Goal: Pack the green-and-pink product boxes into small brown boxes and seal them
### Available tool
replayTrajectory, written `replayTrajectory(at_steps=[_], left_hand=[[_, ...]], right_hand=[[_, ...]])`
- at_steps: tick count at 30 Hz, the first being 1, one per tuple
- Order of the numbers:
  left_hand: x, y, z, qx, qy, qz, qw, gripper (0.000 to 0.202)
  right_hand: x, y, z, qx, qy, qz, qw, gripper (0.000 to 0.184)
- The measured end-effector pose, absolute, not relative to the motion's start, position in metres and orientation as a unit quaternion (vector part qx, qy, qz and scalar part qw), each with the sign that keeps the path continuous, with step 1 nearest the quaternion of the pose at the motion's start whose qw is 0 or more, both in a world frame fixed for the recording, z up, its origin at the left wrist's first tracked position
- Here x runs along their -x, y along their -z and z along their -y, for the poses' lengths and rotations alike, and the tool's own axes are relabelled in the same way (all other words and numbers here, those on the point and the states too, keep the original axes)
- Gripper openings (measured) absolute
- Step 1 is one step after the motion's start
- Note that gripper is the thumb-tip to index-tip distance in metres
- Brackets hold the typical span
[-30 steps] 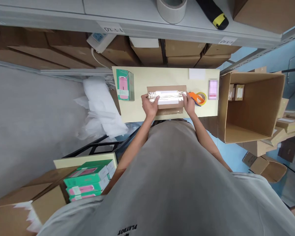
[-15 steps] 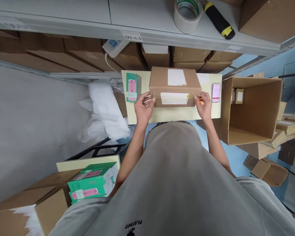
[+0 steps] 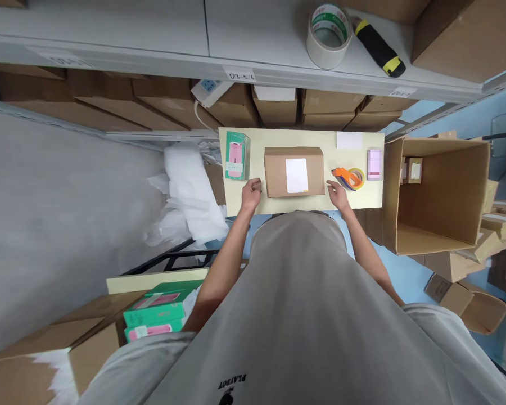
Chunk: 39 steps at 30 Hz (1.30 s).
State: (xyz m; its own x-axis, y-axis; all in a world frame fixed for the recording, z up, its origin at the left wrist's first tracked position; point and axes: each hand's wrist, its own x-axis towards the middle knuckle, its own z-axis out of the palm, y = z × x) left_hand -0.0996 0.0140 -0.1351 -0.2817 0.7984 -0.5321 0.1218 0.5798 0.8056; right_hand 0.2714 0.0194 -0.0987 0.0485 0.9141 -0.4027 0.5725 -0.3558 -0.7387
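Observation:
A brown cardboard box point(image 3: 274, 174) with a white label point(image 3: 296, 175) on top lies flat on the cream tabletop point(image 3: 287, 206) in front of me. My left hand point(image 3: 252, 194) rests beside the box's left side, fingers loosely curled and a little apart, holding nothing. Just off the right side is my right hand point(image 3: 338, 194), its fingers apart with nothing in them. Slim gaps show between both hands and the box. Close to the right hand sits an orange tape dispenser point(image 3: 346, 178) with a roll of tape. A green box with a pink picture point(image 3: 235, 156) stands left of the carton.
A phone point(image 3: 374, 164) and white paper point(image 3: 349, 139) lie on the tabletop. A large open carton point(image 3: 438, 197) stands right. Above, a shelf holds a tape roll point(image 3: 329, 36) and black-yellow cutter point(image 3: 379, 48). Bubble wrap point(image 3: 189, 191) and green boxes point(image 3: 156, 312) are left.
The box, tilted up between both hands before, now lies flat and nearer to me. Both hands have let go and moved slightly down, uncovering the tape dispenser.

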Motion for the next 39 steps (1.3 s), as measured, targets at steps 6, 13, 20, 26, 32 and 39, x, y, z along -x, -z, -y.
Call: replayTrajectory(at_steps=[6,13,20,26,32,39], left_hand=[[0.093,0.124,-0.075,-0.254,-0.375,-0.735,0.504,0.021],[0.094,0.079,-0.059,-0.297,-0.449,-0.708,0.458,0.047],[0.091,0.057,-0.017,-0.263,-0.417,-0.7,0.517,0.074],[0.079,0.05,-0.009,-0.245,-0.396,-0.708,0.531,0.07],[0.077,0.042,-0.008,-0.343,-0.367,-0.714,0.488,0.05],[0.067,0.037,0.008,-0.566,-0.216,-0.681,0.41,0.071]], right_hand=[[-0.252,0.088,-0.071,0.688,-0.479,0.485,0.249,0.042],[-0.254,0.04,-0.06,0.666,-0.497,0.446,0.332,0.059],[-0.263,0.041,-0.029,0.678,-0.52,0.428,0.295,0.072],[-0.258,0.053,-0.031,0.68,-0.491,0.453,0.301,0.07],[-0.246,0.041,-0.059,0.636,-0.397,0.594,0.291,0.055],[-0.218,0.049,-0.073,0.659,-0.367,0.635,0.165,0.089]])
